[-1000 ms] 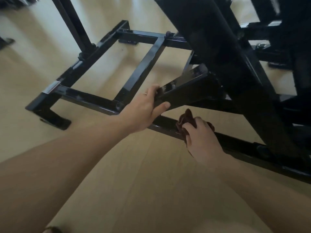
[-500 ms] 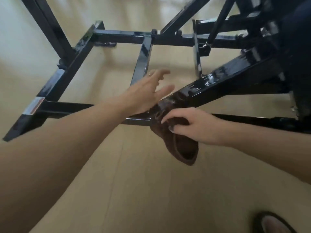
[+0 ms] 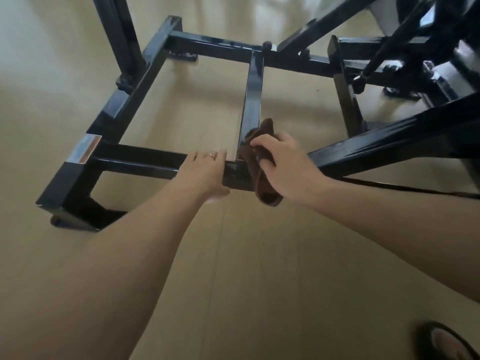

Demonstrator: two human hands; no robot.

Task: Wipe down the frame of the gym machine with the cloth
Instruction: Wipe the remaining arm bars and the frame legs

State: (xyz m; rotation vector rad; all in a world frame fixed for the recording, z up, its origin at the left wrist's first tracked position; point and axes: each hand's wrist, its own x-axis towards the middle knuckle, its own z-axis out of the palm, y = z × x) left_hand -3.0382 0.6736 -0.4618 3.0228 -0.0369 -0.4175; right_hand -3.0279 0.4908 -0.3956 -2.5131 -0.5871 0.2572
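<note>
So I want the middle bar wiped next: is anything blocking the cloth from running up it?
Nothing visible does. The right hand holds the cloth at the near end of the middle bar, whose top looks bare.

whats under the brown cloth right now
The crumpled brown cloth lies over the joint where the black metal frame's centre crossbar meets its front bar. The right hand grips it. The joint surface beneath is covered; its lower end hangs over the wooden floor.
</note>
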